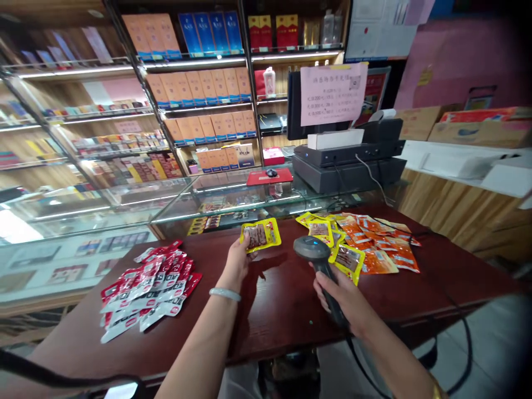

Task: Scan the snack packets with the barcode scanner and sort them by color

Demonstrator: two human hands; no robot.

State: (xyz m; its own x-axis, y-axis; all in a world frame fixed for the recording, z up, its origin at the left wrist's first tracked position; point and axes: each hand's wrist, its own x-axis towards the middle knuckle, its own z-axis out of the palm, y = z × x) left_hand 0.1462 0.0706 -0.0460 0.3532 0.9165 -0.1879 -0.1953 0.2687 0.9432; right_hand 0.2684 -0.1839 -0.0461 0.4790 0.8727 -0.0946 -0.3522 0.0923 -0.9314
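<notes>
My left hand [239, 255], with a pale bangle on its wrist, is closed on the left end of a yellow snack packet [261, 234], holding it above the dark red table. In my right hand [338, 293] is a black barcode scanner [326, 277], gripped round its handle with its head toward the packet. A cable runs down from the scanner's handle. Behind and right of the scanner lie several yellow packets [351, 261]. Beside them is a heap of orange packets [374, 238]. At the left of the table, red and white packets [149, 288] form a pile.
Beyond the dark red table [282, 316] stands a glass display counter [224, 199] bearing a red mouse pad [270, 176]. A cash drawer [349, 172] and a monitor [294, 108] stand at back right. Boxed goods fill the shelves [195, 61]. A black cable [467, 332] hangs at right.
</notes>
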